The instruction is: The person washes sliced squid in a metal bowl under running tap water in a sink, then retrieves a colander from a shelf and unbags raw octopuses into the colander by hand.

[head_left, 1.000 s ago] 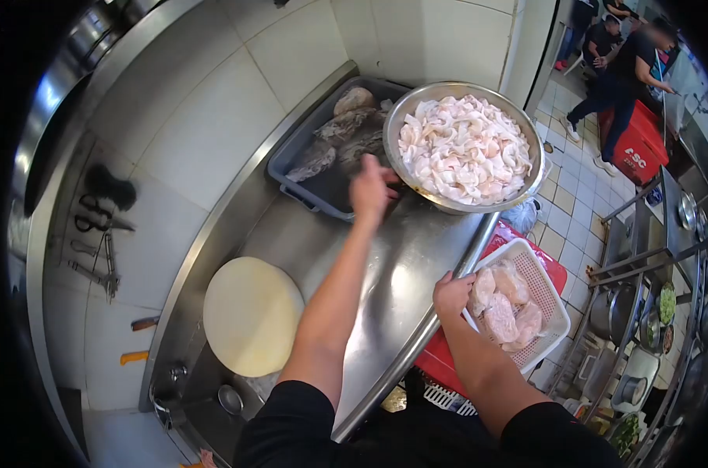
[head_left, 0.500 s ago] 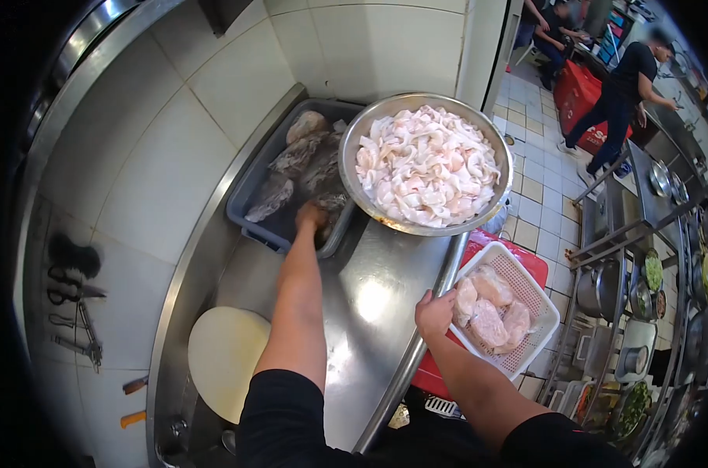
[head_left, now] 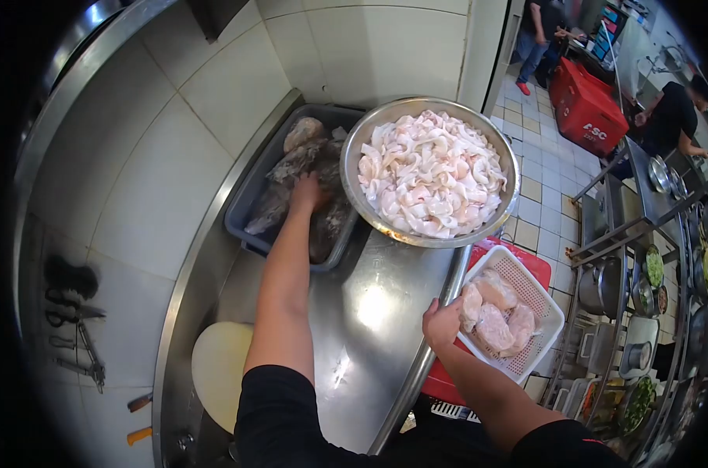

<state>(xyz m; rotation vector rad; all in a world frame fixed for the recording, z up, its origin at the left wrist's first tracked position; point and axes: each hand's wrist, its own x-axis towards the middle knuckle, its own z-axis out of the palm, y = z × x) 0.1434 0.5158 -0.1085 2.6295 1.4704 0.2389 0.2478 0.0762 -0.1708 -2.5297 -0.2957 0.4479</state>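
Note:
My left hand [head_left: 307, 191] reaches into a grey plastic tub [head_left: 248, 234] at the back of the steel counter. It touches the dark, plastic-wrapped lumps [head_left: 298, 160] in there, and its fingertips are hidden among them. At the counter's right edge my right hand [head_left: 443, 321] grips the near left rim of a white perforated basket [head_left: 542, 343]. Inside the basket lie several pale pink pieces of meat [head_left: 496, 327] in clear plastic. A wide steel bowl [head_left: 352, 199], heaped with pale strips of raw meat or seafood [head_left: 432, 171], stands beside the tub.
A round cutting board [head_left: 223, 374] lies at the counter's [head_left: 354, 351] left. Knives [head_left: 139, 435] and scissors [head_left: 65, 316] hang on the tiled wall. A red lid or box [head_left: 440, 378] is under the basket. Steel shelving [head_left: 603, 257] stands right; co-workers and a red cooler [head_left: 584, 109] are farther back.
My left hand has moved from the tub's near right corner toward its middle. My right hand stays on the basket. In the background, a co-worker has moved right.

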